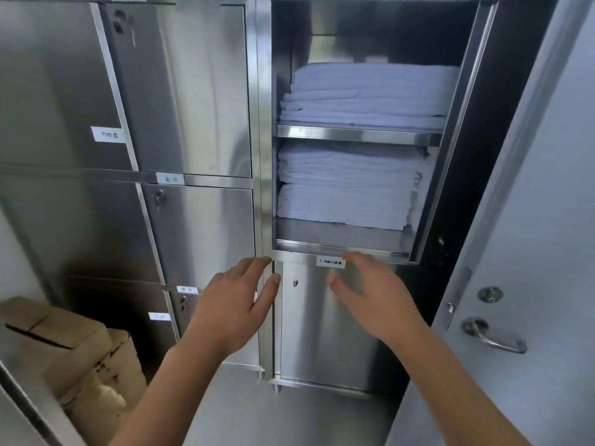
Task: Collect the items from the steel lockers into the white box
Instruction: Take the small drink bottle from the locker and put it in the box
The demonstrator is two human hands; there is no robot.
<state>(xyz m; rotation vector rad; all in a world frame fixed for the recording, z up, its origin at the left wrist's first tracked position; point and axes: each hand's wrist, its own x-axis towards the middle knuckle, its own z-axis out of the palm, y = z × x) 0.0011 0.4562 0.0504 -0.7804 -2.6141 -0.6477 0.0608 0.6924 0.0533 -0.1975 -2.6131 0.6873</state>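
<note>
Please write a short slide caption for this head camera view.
Both hands, left and right, reach empty toward folded white linens in open steel locker.

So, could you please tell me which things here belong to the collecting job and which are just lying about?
Part of the job:
- upper linen stack
- lower linen stack
- open locker
- left hand and right hand, both empty

Just lying about:
- cardboard boxes
- door handle
- closed locker doors

Open locker (370,33) upper right of frame: one linen stack (367,94) on its shelf (354,135), second stack (347,185) below. Closed lockers (193,91) left. Boxes (64,342) lower left. Door (531,252) right edge.
</note>
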